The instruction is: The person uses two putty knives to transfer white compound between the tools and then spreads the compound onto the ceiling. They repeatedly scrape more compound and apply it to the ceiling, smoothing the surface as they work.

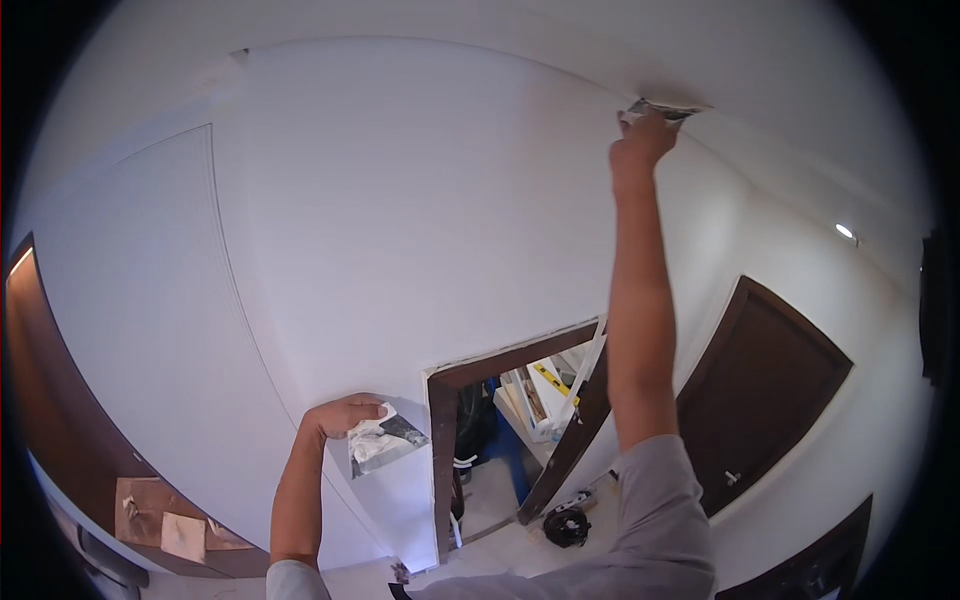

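Note:
My left hand is closed on a wide putty knife, held low in front of the white wall. A lump of white putty lies on its grey blade. High up, my right arm is stretched out, and my right hand grips a second putty knife. That blade is against the seam where the wall meets the ceiling. My fingers hide most of its handle.
Below is a brown door frame, with a yellow spirit level and stored materials visible through it. A dark door stands right. A black bundle lies on the floor. Cardboard sits in a lit niche at left.

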Demonstrator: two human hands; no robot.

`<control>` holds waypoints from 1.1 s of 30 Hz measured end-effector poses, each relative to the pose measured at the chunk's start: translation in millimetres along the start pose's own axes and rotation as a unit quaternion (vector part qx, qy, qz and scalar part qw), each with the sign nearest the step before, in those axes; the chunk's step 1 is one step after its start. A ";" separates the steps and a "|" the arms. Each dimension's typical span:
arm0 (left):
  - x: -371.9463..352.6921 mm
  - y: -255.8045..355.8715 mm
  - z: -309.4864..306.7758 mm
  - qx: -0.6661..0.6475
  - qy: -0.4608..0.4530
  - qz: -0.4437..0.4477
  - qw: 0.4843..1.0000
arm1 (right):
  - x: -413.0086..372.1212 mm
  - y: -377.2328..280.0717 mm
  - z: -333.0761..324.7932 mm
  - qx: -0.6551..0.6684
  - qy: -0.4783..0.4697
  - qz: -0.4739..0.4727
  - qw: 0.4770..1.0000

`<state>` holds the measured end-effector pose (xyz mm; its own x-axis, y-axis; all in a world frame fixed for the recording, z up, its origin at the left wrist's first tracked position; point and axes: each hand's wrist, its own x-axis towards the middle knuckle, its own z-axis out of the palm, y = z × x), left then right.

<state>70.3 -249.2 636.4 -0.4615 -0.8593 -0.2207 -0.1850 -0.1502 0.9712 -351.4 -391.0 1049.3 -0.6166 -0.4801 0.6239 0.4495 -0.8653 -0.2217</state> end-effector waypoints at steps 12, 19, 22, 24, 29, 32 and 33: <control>-5.1 -0.4 7.7 0.069 0.088 0.046 0.993 | -278.2 -18.5 219.2 0.023 -0.077 -0.101 0.992; -6.5 1.8 9.3 -0.024 -0.004 0.039 0.999 | -311.8 -18.0 162.3 0.087 -0.295 0.032 0.951; 1.3 -10.2 2.0 -0.015 0.002 0.034 0.999 | -330.0 6.8 59.5 0.015 -0.344 -0.004 0.939; 0.5 -5.6 2.7 -0.010 -0.004 0.028 1.000 | -346.3 12.4 -22.0 -0.057 -0.359 0.004 0.932; 2.3 -4.1 0.4 0.083 0.033 0.042 0.995 | -382.7 -32.3 -202.7 0.205 -0.092 0.482 0.847; -2.3 4.4 6.6 0.009 0.010 0.019 1.000 | -406.3 -60.8 -289.9 0.166 -0.006 0.521 0.837; -3.3 6.8 8.0 0.022 0.027 0.025 0.999 | -413.4 -71.4 -314.4 0.147 0.014 0.517 0.843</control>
<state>63.6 -243.5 642.9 -0.4238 -0.8906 -0.1649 -0.2012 -0.0850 0.9759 -331.8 -175.9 571.6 0.1906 -0.9626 0.1923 0.8942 0.0895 -0.4385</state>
